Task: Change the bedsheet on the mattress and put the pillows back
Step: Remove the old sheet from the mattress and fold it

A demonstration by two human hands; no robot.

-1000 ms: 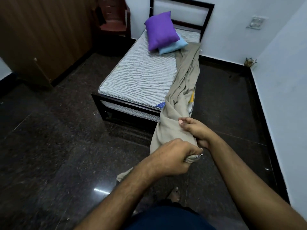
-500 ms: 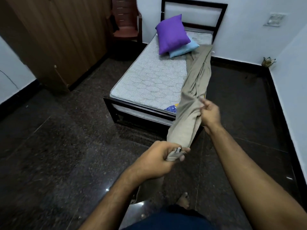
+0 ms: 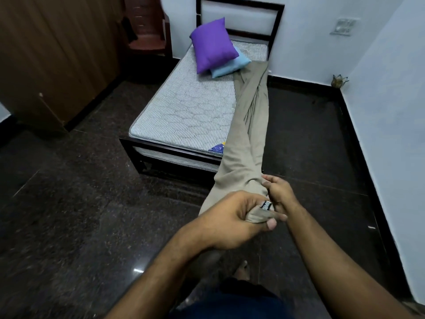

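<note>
A beige bedsheet [image 3: 249, 125], bunched into a long rope, runs from the head of the bare striped mattress [image 3: 188, 111] along its right edge and off the foot toward me. My left hand [image 3: 232, 217] grips the near end of the sheet in a fist. My right hand [image 3: 279, 194] holds the sheet just beyond it, fingers curled round the cloth. A purple pillow [image 3: 212, 43] leans on a light blue pillow [image 3: 230, 66] at the head of the mattress.
The black bed frame [image 3: 161, 155] stands on a dark polished floor. A wooden wardrobe [image 3: 50, 56] fills the left side, a dark red chair [image 3: 147, 31] sits beside the bed head. White walls close in at the right and behind.
My right hand has slid back down the sheet from near the bed foot to just in front of my left hand. The left hand keeps its grip on the sheet end.
</note>
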